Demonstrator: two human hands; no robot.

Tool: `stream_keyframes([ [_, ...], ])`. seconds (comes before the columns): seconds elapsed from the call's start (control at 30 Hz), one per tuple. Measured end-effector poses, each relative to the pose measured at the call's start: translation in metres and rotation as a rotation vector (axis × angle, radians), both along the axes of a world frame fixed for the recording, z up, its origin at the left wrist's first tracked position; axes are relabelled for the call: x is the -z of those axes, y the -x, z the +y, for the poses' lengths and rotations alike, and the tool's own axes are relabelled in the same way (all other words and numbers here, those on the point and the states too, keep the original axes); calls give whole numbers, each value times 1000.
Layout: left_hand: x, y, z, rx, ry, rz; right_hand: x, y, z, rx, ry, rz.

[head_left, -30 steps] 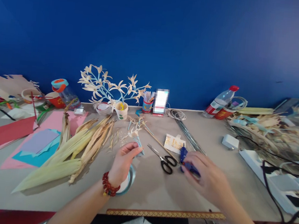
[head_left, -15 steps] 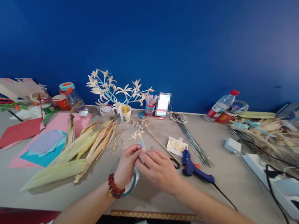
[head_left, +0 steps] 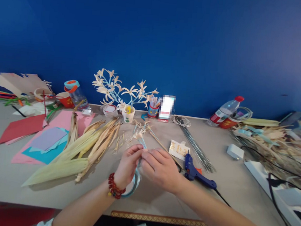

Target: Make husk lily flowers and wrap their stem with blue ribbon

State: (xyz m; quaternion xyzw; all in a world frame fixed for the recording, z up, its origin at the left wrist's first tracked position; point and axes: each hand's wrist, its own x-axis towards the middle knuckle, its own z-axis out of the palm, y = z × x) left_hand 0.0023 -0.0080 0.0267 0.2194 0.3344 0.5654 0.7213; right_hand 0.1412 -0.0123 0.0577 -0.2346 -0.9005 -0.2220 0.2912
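Note:
My left hand, with red bead bracelets at the wrist, pinches the pale blue stem of a small spray of husk flowers. The fingertips of my right hand close on the same stem, touching the left thumb; what lies between these fingers is mostly hidden. The cream flowers point away from me, just above the table. Below my left hand lies a roll of light blue tape, partly covered by hand and wrist. Right of my right hand is a blue glue gun.
Corn husks and coloured paper lie on the left. Behind stands a white cup of taller husk flowers. Wires, a power strip and a bottle are on the right.
The view has shifted slightly, so most things sit a little farther right. Both hands keep their pinch on the flower stem, with hardly any movement of the fingers.

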Motion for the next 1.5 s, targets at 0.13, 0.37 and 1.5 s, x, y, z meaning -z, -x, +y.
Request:
stream_keyframes([
  [0.13, -1, -2, -2, -17, -49, -17, -2, -11, -8, -29, 40, 92],
  [0.37, -2, -3, -6, -18, -72, 45, 1, -20, -19, 0, 89, 204],
  [1.5, -17, 1, -14, 145, -160, 57, 13, -24, -12, -70, 1065, 1161],
])
